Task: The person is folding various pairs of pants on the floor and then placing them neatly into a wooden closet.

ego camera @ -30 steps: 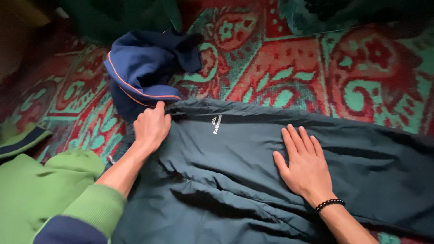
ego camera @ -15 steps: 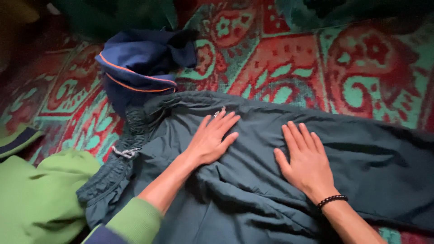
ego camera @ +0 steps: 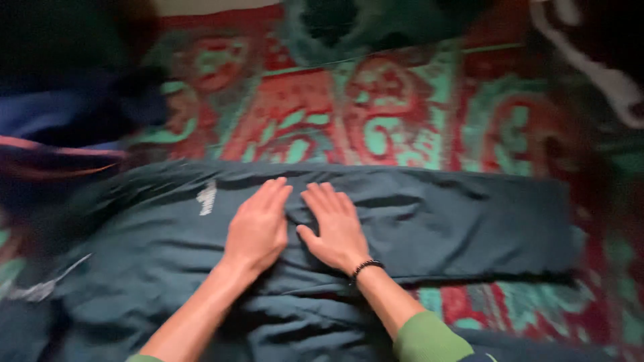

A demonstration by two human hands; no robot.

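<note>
Dark teal fabric fills the lower half of your view: one pair of thin outdoor trousers (ego camera: 429, 221) lies spread flat on the patterned carpet (ego camera: 376, 127), with one leg running out toward 3 o'clock and the waist end toward 9 o'clock. You have two hands on it, side by side at the middle of the frame. Your left hand (ego camera: 258, 228) lies palm down with the fingers together and pointing toward 12 o'clock, flat on the cloth. Your right hand (ego camera: 333, 226) lies just beside it at its 3 o'clock, also palm down with fingers loosely spread, thumb nearly touching the left hand. Neither hand pinches anything; both press flat. One beaded black bracelet (ego camera: 365, 267) circles your right wrist, and one green cuff (ego camera: 429, 338) shows below it at 5 o'clock. One small pale logo mark (ego camera: 206, 198) sits on the trousers at 9 o'clock from your left hand. One crumpled dark blue garment (ego camera: 60, 134) with orange piping lies on the carpet at 10 o'clock, blurred. The carpet is red and green.
</note>
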